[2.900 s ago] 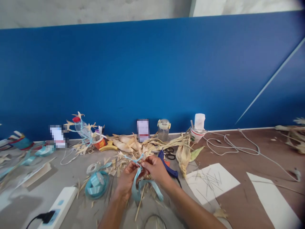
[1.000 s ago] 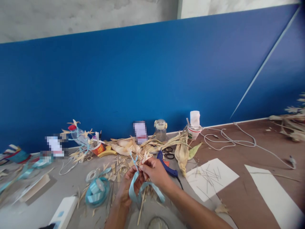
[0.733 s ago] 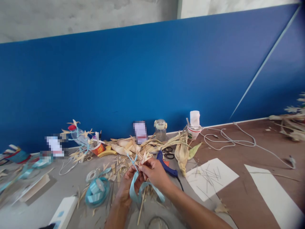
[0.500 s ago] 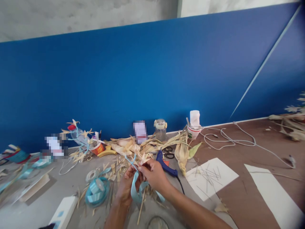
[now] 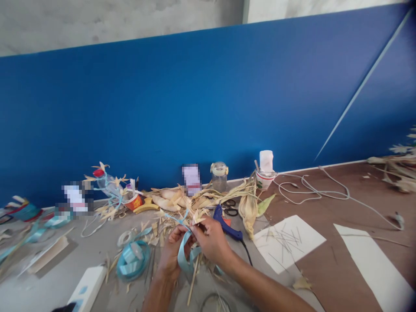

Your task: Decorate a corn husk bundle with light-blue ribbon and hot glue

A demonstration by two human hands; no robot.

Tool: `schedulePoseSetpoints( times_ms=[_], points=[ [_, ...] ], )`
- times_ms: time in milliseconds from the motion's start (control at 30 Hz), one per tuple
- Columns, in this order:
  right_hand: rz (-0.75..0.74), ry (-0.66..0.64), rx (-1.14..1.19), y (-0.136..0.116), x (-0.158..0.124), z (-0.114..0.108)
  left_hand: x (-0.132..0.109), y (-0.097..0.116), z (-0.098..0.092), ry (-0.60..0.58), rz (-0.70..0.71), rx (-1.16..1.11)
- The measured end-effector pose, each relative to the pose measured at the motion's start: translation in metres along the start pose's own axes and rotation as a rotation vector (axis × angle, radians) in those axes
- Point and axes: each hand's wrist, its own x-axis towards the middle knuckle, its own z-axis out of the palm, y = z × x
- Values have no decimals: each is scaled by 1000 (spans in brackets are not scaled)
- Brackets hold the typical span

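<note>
My left hand [image 5: 170, 252] is closed on a light blue ribbon [image 5: 183, 255], which loops down between the two hands. Close beside it, the fingers of my right hand [image 5: 209, 238] pinch the base of a pale husk flower [image 5: 197, 216]. A thin blue-wrapped stem [image 5: 178, 220] sticks up to the left from between the fingertips. Dried husks [image 5: 175, 199] lie behind the hands, and a blue glue gun [image 5: 227, 225] rests to the right of them.
Ribbon rolls [image 5: 131, 260] and a white power strip [image 5: 87, 286] lie at left. Behind stand a bottle with husk flowers [image 5: 108, 184], a red cup [image 5: 134, 202], a jar [image 5: 219, 177] and a white cup [image 5: 264, 180]. Paper with thin sticks [image 5: 305, 229] and cables are at right.
The blue-wrapped stem has tilted further to the left, and the ribbon loop has shifted slightly. Both hands have stayed close together in nearly the same place.
</note>
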Motion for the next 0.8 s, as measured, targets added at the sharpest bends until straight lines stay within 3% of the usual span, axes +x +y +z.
schedulePoseSetpoints(
  times_ms=[567, 800],
  points=[
    [124, -45, 136, -3, -4, 5, 0, 3, 5, 40, 3, -21],
    [115, -33, 113, 2, -5, 7, 1, 1, -2, 13, -11, -12]
  ],
)
